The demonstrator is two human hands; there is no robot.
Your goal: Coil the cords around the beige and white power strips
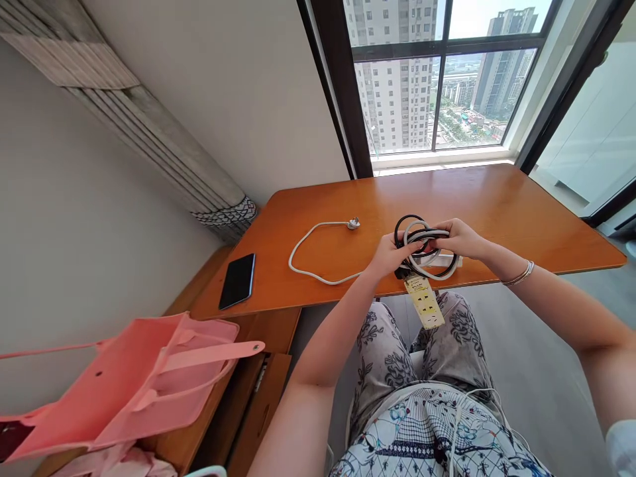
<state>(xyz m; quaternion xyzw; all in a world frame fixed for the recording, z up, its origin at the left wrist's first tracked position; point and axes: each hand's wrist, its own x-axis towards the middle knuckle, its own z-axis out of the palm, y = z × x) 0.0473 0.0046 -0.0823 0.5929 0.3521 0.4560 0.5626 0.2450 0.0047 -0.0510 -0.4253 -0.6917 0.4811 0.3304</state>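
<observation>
A tangled bundle of black and white cables (430, 234) is looped together between my hands, over the table's near edge. My left hand (391, 256) closes on the bundle's left side, thumb across the loops. On the other side, my right hand (461, 240) pinches the coils with its fingers. Below them hangs a pale yellow power strip (424, 303) with socket holes, past the table edge. A white block (442, 260) lies partly hidden behind the coils. From under my left arm, a white cord (293, 258) curves across the table to a plug (353, 223).
The wooden table (517, 218) stands against the window (442, 99). A black phone or tablet (237, 281) lies at its left end. At lower left, a pink bag (149, 384) rests on a wooden cabinet (268, 397). A curtain (163, 146) hangs behind.
</observation>
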